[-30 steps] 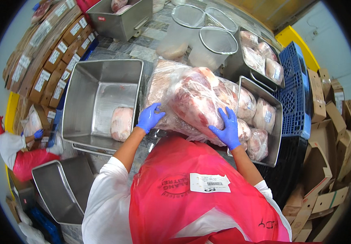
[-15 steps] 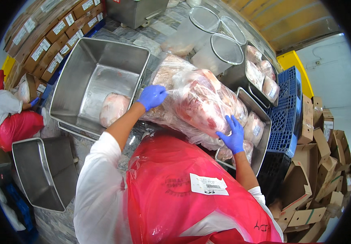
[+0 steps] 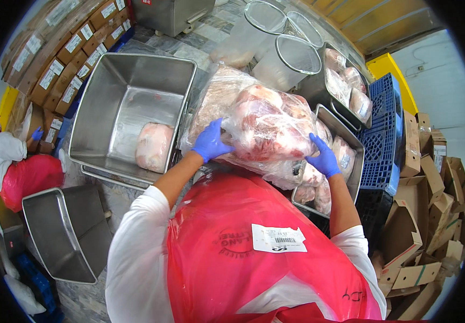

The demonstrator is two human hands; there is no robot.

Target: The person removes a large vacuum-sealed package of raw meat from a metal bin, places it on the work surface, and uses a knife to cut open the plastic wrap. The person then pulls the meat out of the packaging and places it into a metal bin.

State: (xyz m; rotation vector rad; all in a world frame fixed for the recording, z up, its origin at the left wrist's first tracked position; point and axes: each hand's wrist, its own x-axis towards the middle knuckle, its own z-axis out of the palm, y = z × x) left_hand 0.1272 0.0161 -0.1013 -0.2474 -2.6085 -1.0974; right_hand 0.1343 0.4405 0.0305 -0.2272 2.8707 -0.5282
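A large piece of raw meat in clear plastic wrap lies in front of me on a broad, plastic-covered stack. At the meat's left side is my left hand, in a blue glove, open with thumb and fingers apart. My right hand, also blue-gloved, is open against the right side, its fingers stretched along the wrap. The palms are partly hidden. Just right of the meat, a metal tub holds several wrapped meat pieces. To the left, one piece of meat sits in a deep metal bin.
Clear bag-lined hoops and another meat-filled tub stand beyond. Blue pallets and discarded cardboard boxes are at right. At left are a metal bin, a co-worker and stacked boxes.
The meat has turned and settled lower between my hands. My left hand has released its pinch on the plastic and come down to the meat's side. My right hand has shifted slightly up and right.
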